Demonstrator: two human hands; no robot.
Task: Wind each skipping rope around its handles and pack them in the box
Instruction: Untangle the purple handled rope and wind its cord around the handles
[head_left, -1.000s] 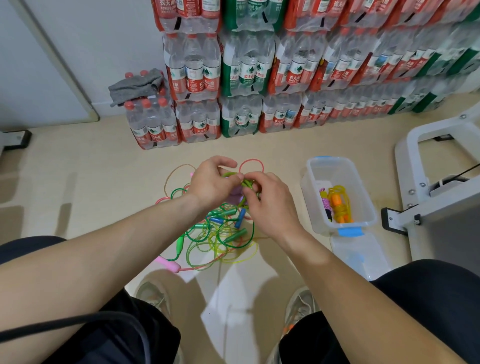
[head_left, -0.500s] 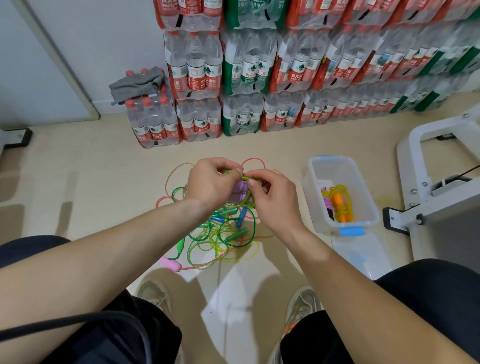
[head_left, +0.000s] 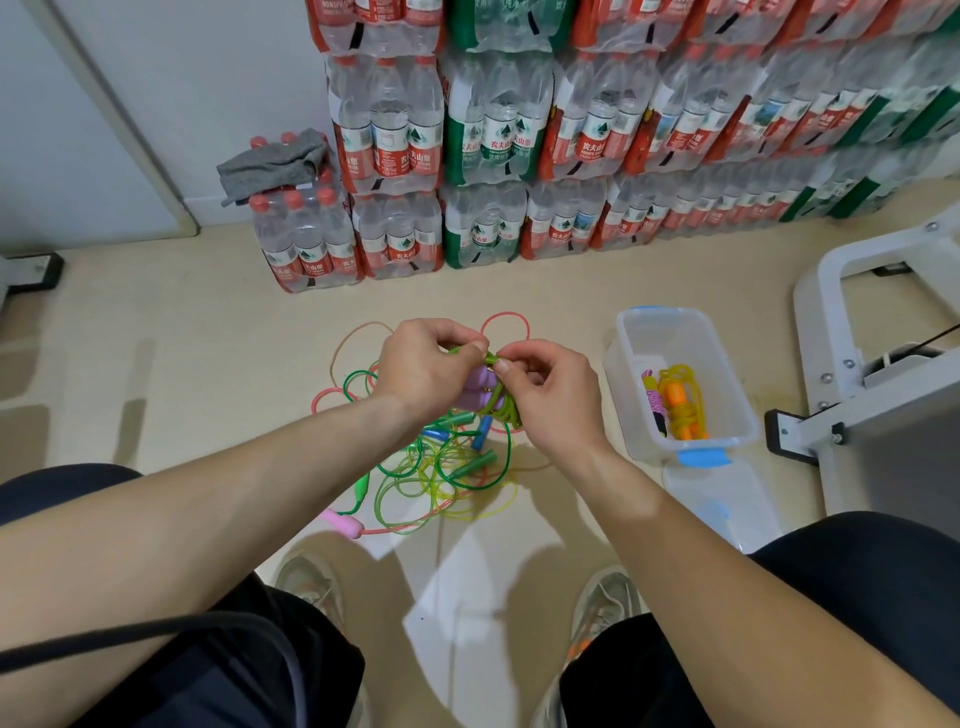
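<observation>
Both grips closed. Left grip (head_left: 426, 364) holds the purple handles (head_left: 475, 387), two as far as I can tell, and pinches the green rope (head_left: 503, 410) wound round them. Right grip (head_left: 556, 395) pinches the same rope at its top end, fingertips almost meeting the left's. Bundle held above the floor pile (head_left: 441, 462); ropes there too tangled to count. One clear box (head_left: 623, 364) to my right holds two wound ropes: one orange-yellow (head_left: 681, 408), one pink-dark (head_left: 655, 402). One lid (head_left: 722, 506) lies before it.

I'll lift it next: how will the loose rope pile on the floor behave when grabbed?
Probably floppy: the rope pile lies in slack loops. Likely to snag, since green, yellow and pink cords overlap. The pink handle would probably dangle.
</observation>
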